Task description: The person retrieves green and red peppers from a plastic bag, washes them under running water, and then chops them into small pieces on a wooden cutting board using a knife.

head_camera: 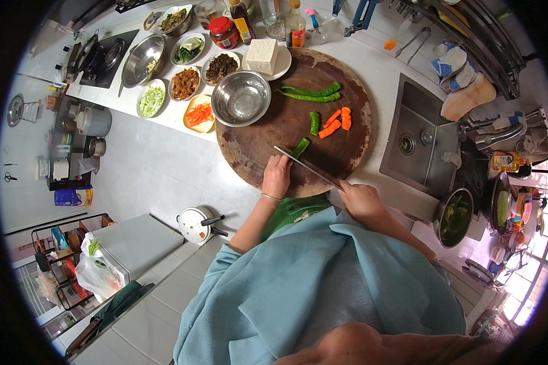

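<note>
A round wooden chopping board lies before me on the counter. My right hand grips a kitchen knife, its blade slanting up and left across the board. By the blade's far end, my left hand has its fingers curled down at the near end of a cut green pepper piece; the fingertips are partly hidden. Beyond the blade lie another green pepper piece, several orange-red pieces, probably carrot or pepper, and two long green peppers.
A steel bowl sits on the board's left edge, near a plate of tofu. Dishes of shredded orange vegetable and chopped greens stand further left. A sink is at right; a white pot stands behind my left arm.
</note>
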`<state>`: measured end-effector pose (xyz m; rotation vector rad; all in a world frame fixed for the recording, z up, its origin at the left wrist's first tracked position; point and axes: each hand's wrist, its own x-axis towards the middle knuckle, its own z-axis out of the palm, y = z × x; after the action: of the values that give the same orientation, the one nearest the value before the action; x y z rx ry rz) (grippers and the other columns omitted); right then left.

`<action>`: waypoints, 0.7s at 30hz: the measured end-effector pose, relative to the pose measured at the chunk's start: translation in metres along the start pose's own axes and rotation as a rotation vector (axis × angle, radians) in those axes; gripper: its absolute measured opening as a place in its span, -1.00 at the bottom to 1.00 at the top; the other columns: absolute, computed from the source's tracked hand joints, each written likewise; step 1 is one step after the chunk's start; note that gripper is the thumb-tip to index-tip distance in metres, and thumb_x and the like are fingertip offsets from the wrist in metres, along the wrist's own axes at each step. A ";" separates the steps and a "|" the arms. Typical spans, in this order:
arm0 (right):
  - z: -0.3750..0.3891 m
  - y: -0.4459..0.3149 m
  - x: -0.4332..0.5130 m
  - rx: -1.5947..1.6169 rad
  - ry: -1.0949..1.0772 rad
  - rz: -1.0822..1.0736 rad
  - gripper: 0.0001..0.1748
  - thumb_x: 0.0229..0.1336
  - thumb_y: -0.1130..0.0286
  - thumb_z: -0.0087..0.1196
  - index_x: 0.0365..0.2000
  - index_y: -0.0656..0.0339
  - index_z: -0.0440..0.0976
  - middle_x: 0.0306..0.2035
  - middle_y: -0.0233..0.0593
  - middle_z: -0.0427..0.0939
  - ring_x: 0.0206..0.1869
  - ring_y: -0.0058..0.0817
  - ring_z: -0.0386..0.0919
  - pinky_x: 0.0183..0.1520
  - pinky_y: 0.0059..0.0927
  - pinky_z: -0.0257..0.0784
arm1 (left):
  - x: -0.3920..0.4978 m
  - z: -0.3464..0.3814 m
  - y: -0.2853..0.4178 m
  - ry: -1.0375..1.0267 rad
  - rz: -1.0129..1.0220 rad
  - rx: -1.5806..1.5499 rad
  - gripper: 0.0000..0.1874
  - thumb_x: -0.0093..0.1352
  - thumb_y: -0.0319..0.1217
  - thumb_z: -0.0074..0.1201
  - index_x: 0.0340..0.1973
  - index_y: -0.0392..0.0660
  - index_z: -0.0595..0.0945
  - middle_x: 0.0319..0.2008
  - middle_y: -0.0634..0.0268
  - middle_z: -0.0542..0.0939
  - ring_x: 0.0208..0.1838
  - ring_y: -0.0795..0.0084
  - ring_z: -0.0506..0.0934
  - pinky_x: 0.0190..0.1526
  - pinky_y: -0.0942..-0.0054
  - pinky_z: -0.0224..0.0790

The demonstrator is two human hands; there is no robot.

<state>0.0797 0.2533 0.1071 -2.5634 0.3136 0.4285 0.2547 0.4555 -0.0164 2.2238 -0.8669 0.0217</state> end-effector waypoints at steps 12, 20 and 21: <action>-0.002 0.017 0.005 0.206 0.201 0.065 -0.71 0.39 0.22 0.04 -0.08 0.21 0.55 -0.39 0.13 0.62 -0.28 0.21 0.59 -0.21 0.11 0.47 | 0.025 0.002 -0.006 0.098 -0.122 -0.027 -0.81 0.39 -0.47 0.20 -0.11 -0.21 0.61 -0.25 0.00 0.60 -0.12 -0.08 0.55 -0.07 0.05 0.43; -0.021 0.030 -0.032 0.467 0.414 0.293 -0.70 0.38 0.21 0.10 -0.14 0.27 0.56 -0.45 0.14 0.58 -0.35 0.15 0.58 -0.29 -0.06 0.45 | 0.121 0.045 0.007 0.042 -0.001 -0.114 -0.83 0.40 -0.47 0.19 -0.11 -0.21 0.63 -0.21 -0.03 0.63 -0.10 -0.08 0.58 -0.01 0.03 0.44; -0.022 0.031 -0.035 0.502 0.444 0.308 -0.70 0.38 0.22 0.10 -0.15 0.28 0.56 -0.46 0.12 0.57 -0.36 0.14 0.58 -0.30 -0.08 0.45 | 0.135 0.051 0.007 -0.010 -0.009 -0.053 -0.81 0.39 -0.48 0.20 -0.11 -0.21 0.63 -0.17 -0.04 0.64 -0.06 -0.08 0.59 0.02 0.05 0.45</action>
<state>0.0437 0.2206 0.1233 -2.0903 0.8639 -0.1180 0.3431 0.3409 -0.0133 2.1805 -0.8535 -0.0168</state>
